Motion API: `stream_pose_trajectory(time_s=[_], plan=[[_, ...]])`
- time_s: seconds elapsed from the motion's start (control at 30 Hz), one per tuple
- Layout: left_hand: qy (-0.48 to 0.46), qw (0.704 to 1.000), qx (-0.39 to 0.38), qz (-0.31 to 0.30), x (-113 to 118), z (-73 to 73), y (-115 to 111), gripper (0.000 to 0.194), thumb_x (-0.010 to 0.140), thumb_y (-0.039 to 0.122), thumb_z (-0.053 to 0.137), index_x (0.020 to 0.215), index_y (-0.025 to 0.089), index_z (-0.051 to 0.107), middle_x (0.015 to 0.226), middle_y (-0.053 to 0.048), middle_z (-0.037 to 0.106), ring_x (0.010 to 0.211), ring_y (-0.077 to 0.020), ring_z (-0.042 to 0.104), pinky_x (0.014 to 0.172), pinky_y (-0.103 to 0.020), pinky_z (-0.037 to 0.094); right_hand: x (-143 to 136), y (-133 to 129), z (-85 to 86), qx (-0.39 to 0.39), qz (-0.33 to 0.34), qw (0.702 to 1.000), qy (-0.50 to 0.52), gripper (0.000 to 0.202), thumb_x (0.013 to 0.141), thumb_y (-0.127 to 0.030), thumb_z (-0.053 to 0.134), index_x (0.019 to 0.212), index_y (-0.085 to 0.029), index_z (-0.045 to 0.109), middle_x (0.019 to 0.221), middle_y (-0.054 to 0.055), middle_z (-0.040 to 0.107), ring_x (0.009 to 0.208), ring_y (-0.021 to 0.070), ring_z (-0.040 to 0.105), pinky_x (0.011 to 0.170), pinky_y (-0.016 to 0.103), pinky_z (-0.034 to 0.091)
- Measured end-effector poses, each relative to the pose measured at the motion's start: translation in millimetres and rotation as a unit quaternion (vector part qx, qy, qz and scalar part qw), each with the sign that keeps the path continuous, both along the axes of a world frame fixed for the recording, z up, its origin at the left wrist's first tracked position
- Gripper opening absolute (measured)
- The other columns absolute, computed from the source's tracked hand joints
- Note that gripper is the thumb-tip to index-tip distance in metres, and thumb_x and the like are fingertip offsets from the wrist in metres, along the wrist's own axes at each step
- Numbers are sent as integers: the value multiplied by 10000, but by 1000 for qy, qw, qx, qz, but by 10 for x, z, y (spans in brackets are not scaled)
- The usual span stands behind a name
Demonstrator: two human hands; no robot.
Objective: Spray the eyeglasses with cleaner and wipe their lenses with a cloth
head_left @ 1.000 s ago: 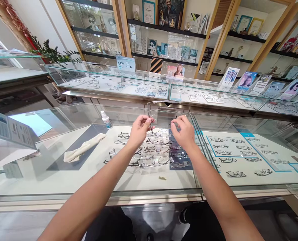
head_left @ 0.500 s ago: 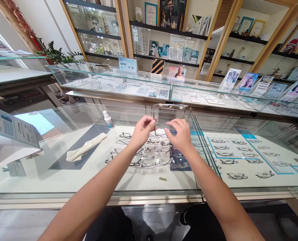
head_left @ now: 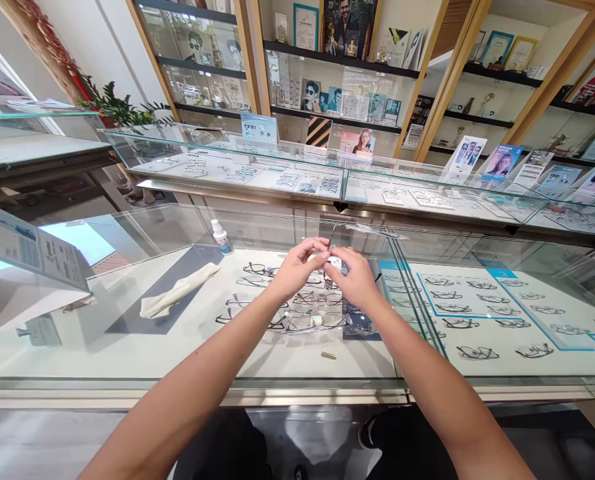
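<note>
My left hand [head_left: 301, 268] and my right hand [head_left: 351, 275] meet above the glass counter, fingertips closed together. Between them is what looks like a pair of eyeglasses, whose thin dark temple [head_left: 332, 235] sticks up from the fingers. Its thin, clear-looking front [head_left: 370, 229] seems to reach away to the right, hard to make out against the glass. Under my hands, rows of eyeglasses [head_left: 305, 321] show through the counter, partly covered by my fingers and forearms.
A white spray bottle [head_left: 221, 237] stands left of my hands. A cream cloth [head_left: 180, 291] lies over a dark mat [head_left: 127, 321]. Nearer me is a small gold-coloured piece [head_left: 328, 355]. A folded leaflet stand [head_left: 37, 250] is at left; another glass showcase [head_left: 297, 160] runs across behind.
My right hand, apart with its fingers spread before, has come in to meet my left hand at the eyeglasses. The held eyeglasses have shifted to the right.
</note>
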State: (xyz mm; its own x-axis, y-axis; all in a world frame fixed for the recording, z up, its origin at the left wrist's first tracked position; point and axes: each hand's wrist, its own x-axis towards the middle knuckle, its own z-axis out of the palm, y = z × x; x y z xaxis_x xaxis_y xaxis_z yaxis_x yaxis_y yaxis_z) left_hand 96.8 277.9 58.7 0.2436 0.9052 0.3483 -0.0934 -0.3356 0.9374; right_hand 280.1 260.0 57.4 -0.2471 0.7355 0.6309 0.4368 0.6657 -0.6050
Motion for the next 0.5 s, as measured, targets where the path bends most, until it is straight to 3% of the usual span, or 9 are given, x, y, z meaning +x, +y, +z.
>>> stream_pose_trajectory(time_s=[0.1,0.2,0.27,0.37,0.5], plan=[[44,995,62,59,-81,42,71,258,919,469,775,970,218,746,1352,-126,683,1325,-311,628,1032,-439,548,24,8,-2,0,-12,1000,2,219,1012,-346,679,1194,-270,773,1235,79,820,1160,299,723,1059,486,514],[47,971,104,212,-307,103,223,171,928,371,728,1001,217,718,1271,-114,714,1260,-293,661,1050,-450,533,80,31,7,-2,-25,1000,7,212,1028,-352,650,1188,-278,769,1239,67,816,1184,296,712,1078,485,501],[46,931,115,343,-527,131,348,138,916,284,696,1036,216,693,1229,-105,703,1213,-276,668,1060,-448,521,126,53,18,2,-34,999,15,205,1045,-371,618,1152,-276,765,1204,62,814,1179,294,700,1062,474,504],[69,854,109,503,-888,138,518,300,859,165,711,1144,217,633,1281,-110,632,1253,-266,618,1159,-457,447,192,89,34,13,-44,999,27,248,1078,-400,555,1094,-266,762,1144,63,808,1136,287,691,1035,456,502],[87,800,-13,594,-1303,62,683,534,800,109,754,1249,222,487,1460,-171,483,1432,-348,474,1251,-590,319,260,125,54,20,-57,998,34,306,1096,-422,511,1061,-263,770,1121,63,807,1106,283,682,1023,447,491]])
